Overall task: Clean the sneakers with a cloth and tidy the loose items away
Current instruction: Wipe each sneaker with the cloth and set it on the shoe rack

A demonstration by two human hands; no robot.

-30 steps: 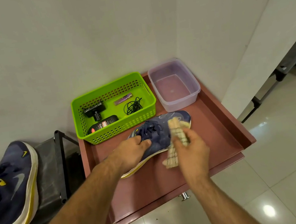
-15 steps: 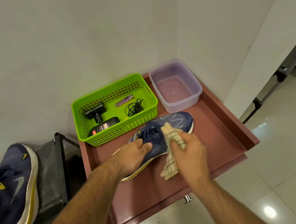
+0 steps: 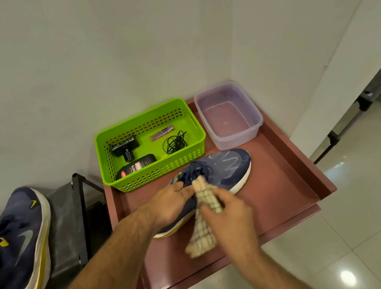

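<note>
Sneaker (image 3: 226,171), gripped by left hand (image 3: 169,204) while right (image 3: 228,218) clutches cloth (image 3: 204,219), could slide under hard wiping.

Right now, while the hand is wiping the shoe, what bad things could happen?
1. The clear tub seems to hold water and sits just behind the sneaker; a hard push by the right hand with the cloth might bump it and spill.
2. The left hand holds the sneaker only near the laces, so it may slide on the red tray.
</note>
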